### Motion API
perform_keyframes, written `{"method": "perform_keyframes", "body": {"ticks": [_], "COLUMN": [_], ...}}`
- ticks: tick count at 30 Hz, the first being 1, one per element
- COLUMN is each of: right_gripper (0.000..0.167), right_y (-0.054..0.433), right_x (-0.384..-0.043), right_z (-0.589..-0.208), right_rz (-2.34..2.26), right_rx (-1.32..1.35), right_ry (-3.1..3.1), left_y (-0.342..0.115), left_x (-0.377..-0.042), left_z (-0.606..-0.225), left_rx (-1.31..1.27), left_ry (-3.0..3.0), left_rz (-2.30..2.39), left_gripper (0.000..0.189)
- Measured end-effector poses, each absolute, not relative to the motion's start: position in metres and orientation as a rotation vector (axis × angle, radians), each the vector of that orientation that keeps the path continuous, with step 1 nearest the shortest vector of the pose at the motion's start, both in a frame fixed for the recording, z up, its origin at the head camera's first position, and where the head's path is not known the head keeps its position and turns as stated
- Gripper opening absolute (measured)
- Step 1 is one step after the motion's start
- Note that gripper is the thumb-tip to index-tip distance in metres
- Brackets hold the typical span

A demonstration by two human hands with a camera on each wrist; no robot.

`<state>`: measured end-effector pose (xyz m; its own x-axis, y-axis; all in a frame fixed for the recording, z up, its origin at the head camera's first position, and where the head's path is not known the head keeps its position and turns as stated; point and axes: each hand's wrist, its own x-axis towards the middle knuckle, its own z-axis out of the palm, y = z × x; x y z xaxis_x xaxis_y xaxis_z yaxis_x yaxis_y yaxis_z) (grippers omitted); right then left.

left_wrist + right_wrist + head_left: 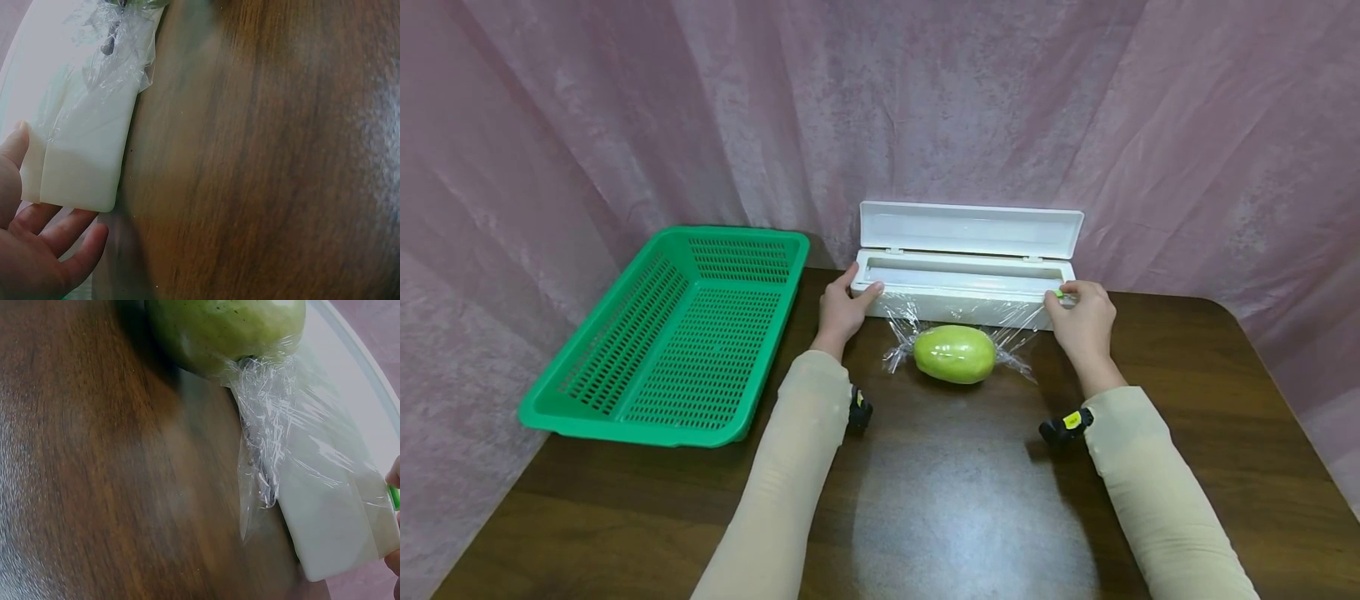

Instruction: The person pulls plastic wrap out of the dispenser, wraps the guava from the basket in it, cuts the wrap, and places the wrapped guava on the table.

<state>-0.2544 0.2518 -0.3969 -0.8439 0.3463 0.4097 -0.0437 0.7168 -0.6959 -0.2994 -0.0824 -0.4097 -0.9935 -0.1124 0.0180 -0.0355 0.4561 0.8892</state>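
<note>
A white cling film dispenser point(955, 312) lies at the back of the table with its lid point(972, 230) raised. My left hand point(841, 310) grips its left end, thumb on top and fingers against the end face point(81, 169). At the right end, my right hand point(1084, 321) pinches a small green slide cutter point(1059, 293), only partly visible in the right wrist view. A green oval fruit point(955, 354), wrapped in clear film, lies just in front of the dispenser. Twisted film point(265, 425) bunches at its ends, and stretched film still joins it to the dispenser.
A green plastic basket point(741, 408) with slotted walls stands to the left of my left arm. Pink curtain point(985, 100) hangs directly behind the dispenser. The brown wooden table point(955, 500) extends in front of the fruit, and its rounded corner lies at the back right.
</note>
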Motion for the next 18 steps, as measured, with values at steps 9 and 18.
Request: {"method": "perform_keyframes", "body": {"ticks": [9, 18], "right_gripper": [0.026, 0.03], "right_y": [0.257, 0.277], "right_x": [-0.255, -0.246], "right_z": [-0.393, -0.381], "right_rz": [0.979, 0.864], "right_rx": [-0.266, 0.077], "right_ry": [-2.368, -2.639], "left_y": [-0.082, -0.081], "left_x": [-0.298, -0.297], "left_z": [-0.407, -0.402], "left_rx": [0.126, 0.133], "left_ry": [-2.635, -2.678], "left_rz": [-1.587, -1.532], "left_gripper": [0.069, 0.07]}}
